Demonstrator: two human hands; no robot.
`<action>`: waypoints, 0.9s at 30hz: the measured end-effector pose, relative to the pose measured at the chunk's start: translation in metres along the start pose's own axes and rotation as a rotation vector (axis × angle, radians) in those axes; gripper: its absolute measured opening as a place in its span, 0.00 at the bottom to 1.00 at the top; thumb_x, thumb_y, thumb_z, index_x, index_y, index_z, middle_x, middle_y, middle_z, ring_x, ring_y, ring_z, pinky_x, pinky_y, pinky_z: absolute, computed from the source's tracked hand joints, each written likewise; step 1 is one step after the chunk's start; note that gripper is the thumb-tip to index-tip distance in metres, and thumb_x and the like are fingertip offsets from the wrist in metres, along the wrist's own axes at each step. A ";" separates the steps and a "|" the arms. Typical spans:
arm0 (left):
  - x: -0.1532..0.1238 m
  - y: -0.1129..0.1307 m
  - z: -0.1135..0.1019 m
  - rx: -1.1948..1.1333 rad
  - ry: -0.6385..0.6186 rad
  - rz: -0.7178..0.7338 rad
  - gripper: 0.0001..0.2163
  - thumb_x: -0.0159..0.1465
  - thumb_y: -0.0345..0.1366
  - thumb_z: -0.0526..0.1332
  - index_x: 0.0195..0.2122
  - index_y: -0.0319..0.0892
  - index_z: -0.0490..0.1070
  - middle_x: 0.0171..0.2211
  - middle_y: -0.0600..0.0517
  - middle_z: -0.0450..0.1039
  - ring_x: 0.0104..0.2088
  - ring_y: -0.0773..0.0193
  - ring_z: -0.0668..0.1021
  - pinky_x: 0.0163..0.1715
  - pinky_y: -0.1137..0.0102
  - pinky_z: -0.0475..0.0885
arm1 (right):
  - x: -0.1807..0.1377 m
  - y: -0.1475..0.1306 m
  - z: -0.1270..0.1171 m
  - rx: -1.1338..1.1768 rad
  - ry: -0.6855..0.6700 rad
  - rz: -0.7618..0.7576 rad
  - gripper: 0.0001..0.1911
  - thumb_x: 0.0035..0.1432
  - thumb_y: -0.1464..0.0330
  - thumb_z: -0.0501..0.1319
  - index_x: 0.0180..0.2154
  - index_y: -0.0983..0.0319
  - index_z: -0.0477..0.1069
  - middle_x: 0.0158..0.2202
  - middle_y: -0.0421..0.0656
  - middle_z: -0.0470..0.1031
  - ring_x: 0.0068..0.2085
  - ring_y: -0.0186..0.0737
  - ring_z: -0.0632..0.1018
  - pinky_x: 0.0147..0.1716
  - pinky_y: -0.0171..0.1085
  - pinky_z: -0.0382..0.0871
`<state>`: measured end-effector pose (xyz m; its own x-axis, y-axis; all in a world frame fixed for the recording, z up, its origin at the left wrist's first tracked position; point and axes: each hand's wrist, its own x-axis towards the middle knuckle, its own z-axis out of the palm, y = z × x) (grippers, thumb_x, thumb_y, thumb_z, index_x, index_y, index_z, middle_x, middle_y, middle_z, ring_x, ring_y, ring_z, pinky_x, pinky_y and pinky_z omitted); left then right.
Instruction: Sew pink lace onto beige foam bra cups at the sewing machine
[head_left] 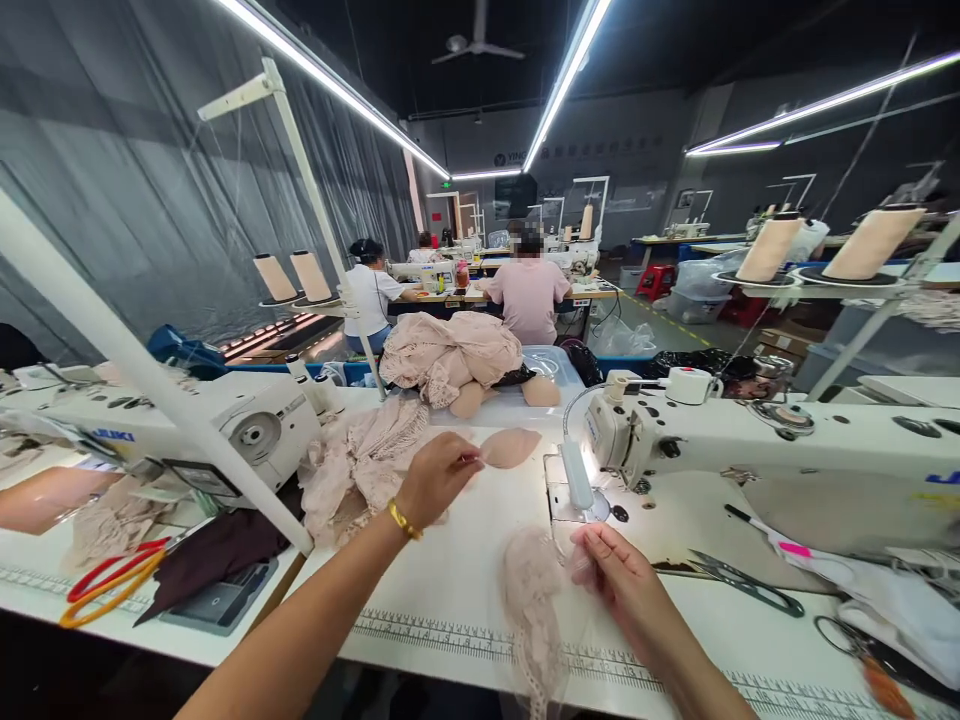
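Both hands grip: left hand (439, 478) fingers pinch pad (510, 447), right hand (615, 575) lace (531, 590).

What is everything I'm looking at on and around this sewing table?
Sewing machine: one, white, right of table.
Second machine: one, white, left.
Foam cup: one, beige, table centre, pinched by left hand.
Lace piece: one, pale pink, near table edge.
Fabric pile: one, pink, far side.
Thread cones: four, beige, on stands.
Scissors: one, dark, right.
Co-workers: several, seated beyond.
Left hand: holding cup.
Right hand: touching lace.
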<state>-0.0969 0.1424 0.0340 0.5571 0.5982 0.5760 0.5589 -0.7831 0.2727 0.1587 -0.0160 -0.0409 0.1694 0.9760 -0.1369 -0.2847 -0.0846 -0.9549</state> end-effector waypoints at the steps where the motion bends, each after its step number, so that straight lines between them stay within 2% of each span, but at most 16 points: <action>1: -0.005 0.014 -0.004 -0.026 0.024 0.092 0.04 0.71 0.34 0.61 0.41 0.43 0.76 0.36 0.50 0.78 0.38 0.63 0.80 0.41 0.67 0.77 | -0.001 -0.002 0.000 0.016 -0.003 0.005 0.26 0.57 0.42 0.67 0.37 0.59 0.77 0.29 0.38 0.73 0.31 0.38 0.72 0.34 0.36 0.63; 2: -0.009 0.028 -0.006 -0.048 0.052 0.235 0.05 0.70 0.31 0.61 0.41 0.44 0.77 0.36 0.51 0.79 0.36 0.64 0.79 0.39 0.68 0.77 | -0.002 -0.004 0.000 0.027 -0.008 0.011 0.27 0.58 0.42 0.66 0.38 0.59 0.77 0.30 0.39 0.74 0.32 0.39 0.73 0.34 0.36 0.63; 4: -0.016 0.056 -0.007 -0.019 0.105 0.674 0.07 0.69 0.27 0.60 0.44 0.41 0.77 0.34 0.50 0.79 0.32 0.64 0.77 0.34 0.67 0.75 | -0.004 -0.008 0.000 0.036 -0.023 0.025 0.28 0.58 0.41 0.65 0.38 0.60 0.77 0.31 0.41 0.76 0.32 0.39 0.75 0.34 0.37 0.64; 6: -0.019 0.076 -0.002 0.000 0.109 0.960 0.07 0.69 0.27 0.60 0.40 0.38 0.78 0.32 0.50 0.78 0.28 0.65 0.73 0.28 0.66 0.73 | -0.007 -0.012 -0.001 0.021 -0.048 0.033 0.31 0.60 0.39 0.62 0.39 0.61 0.77 0.31 0.43 0.78 0.32 0.40 0.75 0.34 0.38 0.66; 9: -0.018 0.090 0.012 -0.007 0.069 1.107 0.08 0.69 0.29 0.60 0.34 0.38 0.78 0.31 0.50 0.76 0.26 0.67 0.71 0.23 0.67 0.69 | -0.010 -0.017 -0.005 -0.055 -0.084 0.019 0.34 0.62 0.37 0.58 0.42 0.62 0.77 0.30 0.44 0.78 0.32 0.41 0.75 0.35 0.39 0.67; 12: -0.021 0.091 0.023 -0.002 0.012 1.142 0.08 0.69 0.30 0.61 0.33 0.40 0.77 0.31 0.50 0.76 0.27 0.66 0.71 0.25 0.67 0.69 | -0.012 -0.022 -0.008 -0.185 -0.116 -0.032 0.28 0.58 0.42 0.67 0.43 0.60 0.77 0.30 0.41 0.77 0.33 0.42 0.76 0.37 0.39 0.67; 14: -0.025 0.092 0.024 -0.021 -0.040 1.043 0.09 0.71 0.35 0.61 0.33 0.41 0.75 0.29 0.51 0.74 0.28 0.64 0.71 0.28 0.66 0.69 | -0.015 -0.026 -0.008 -0.276 -0.144 -0.067 0.25 0.56 0.47 0.70 0.43 0.59 0.76 0.29 0.38 0.75 0.34 0.42 0.77 0.37 0.38 0.67; 15: -0.027 0.094 0.023 -0.047 -0.066 0.933 0.11 0.71 0.40 0.61 0.34 0.41 0.74 0.28 0.51 0.73 0.29 0.63 0.71 0.31 0.65 0.70 | -0.017 -0.030 -0.007 -0.311 -0.157 -0.081 0.22 0.57 0.49 0.70 0.42 0.59 0.76 0.29 0.38 0.74 0.34 0.42 0.77 0.37 0.38 0.67; 17: -0.027 0.099 0.017 -0.133 -0.110 0.590 0.15 0.70 0.50 0.63 0.37 0.41 0.72 0.30 0.50 0.72 0.33 0.60 0.73 0.36 0.62 0.71 | -0.024 -0.040 -0.001 -0.429 -0.189 -0.124 0.15 0.62 0.54 0.67 0.41 0.58 0.77 0.28 0.36 0.72 0.33 0.41 0.76 0.36 0.37 0.65; 19: -0.022 0.105 0.009 -0.273 -0.219 0.218 0.23 0.63 0.56 0.68 0.45 0.42 0.71 0.40 0.45 0.74 0.42 0.54 0.75 0.44 0.58 0.72 | -0.032 -0.054 0.009 -0.627 -0.255 -0.206 0.07 0.66 0.62 0.63 0.40 0.57 0.77 0.29 0.36 0.73 0.34 0.39 0.74 0.36 0.36 0.64; 21: -0.013 0.107 0.002 -0.485 -0.467 -0.016 0.37 0.54 0.59 0.73 0.57 0.42 0.65 0.55 0.39 0.70 0.54 0.47 0.74 0.53 0.54 0.71 | -0.041 -0.069 0.019 -0.813 -0.375 -0.300 0.08 0.67 0.70 0.58 0.39 0.56 0.76 0.33 0.36 0.77 0.35 0.38 0.75 0.36 0.34 0.64; 23: -0.003 0.106 0.000 -0.736 -0.772 -0.098 0.49 0.46 0.59 0.77 0.64 0.44 0.59 0.61 0.39 0.67 0.58 0.47 0.73 0.56 0.55 0.70 | -0.047 -0.083 0.025 -0.898 -0.489 -0.371 0.12 0.66 0.74 0.57 0.39 0.55 0.77 0.38 0.36 0.81 0.39 0.37 0.78 0.39 0.32 0.66; 24: 0.001 0.105 0.000 -0.822 -0.891 -0.108 0.50 0.44 0.58 0.78 0.64 0.45 0.59 0.59 0.42 0.70 0.56 0.49 0.75 0.56 0.57 0.70 | -0.049 -0.089 0.026 -0.916 -0.530 -0.391 0.12 0.66 0.74 0.57 0.40 0.54 0.77 0.39 0.35 0.82 0.40 0.37 0.79 0.41 0.32 0.66; 25: 0.004 0.102 0.001 -0.868 -0.964 -0.114 0.48 0.43 0.57 0.79 0.62 0.46 0.61 0.53 0.46 0.74 0.51 0.53 0.77 0.53 0.60 0.71 | -0.049 -0.095 0.026 -0.935 -0.554 -0.403 0.13 0.66 0.74 0.57 0.42 0.53 0.78 0.41 0.35 0.82 0.42 0.37 0.80 0.43 0.32 0.67; 27: 0.008 0.096 0.004 -0.859 -0.999 -0.123 0.39 0.44 0.54 0.80 0.53 0.45 0.68 0.39 0.54 0.76 0.40 0.60 0.77 0.45 0.66 0.72 | -0.048 -0.103 0.023 -0.983 -0.553 -0.423 0.12 0.68 0.71 0.58 0.47 0.51 0.78 0.45 0.37 0.83 0.46 0.39 0.81 0.47 0.33 0.68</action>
<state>-0.0368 0.0724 0.0617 0.9478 0.2499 -0.1982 0.2796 -0.3515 0.8935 0.1580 -0.0498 0.0705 -0.4203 0.8969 0.1374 0.5769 0.3811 -0.7225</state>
